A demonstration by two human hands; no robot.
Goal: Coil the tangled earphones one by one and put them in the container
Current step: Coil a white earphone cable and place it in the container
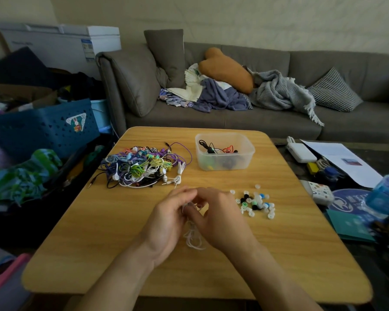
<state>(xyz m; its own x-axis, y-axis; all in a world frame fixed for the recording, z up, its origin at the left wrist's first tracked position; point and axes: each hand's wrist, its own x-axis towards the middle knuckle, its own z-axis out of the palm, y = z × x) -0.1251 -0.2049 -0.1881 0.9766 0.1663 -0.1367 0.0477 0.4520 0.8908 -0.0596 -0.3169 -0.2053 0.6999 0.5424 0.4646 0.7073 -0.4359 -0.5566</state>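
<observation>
Both hands, left (166, 217) and right (220, 217), grip a white earphone (193, 240) mid-coil near the tub (225, 151), where it probably goes next.

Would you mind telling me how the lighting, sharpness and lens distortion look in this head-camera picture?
Head view: dim, soft room light with no hard shadows or glare on the table; wide-angle bending curves the sofa and table edges; the bottle at the right edge is smeared; both hands on the white earphone are slightly soft; the pile and container read clearly.
</observation>
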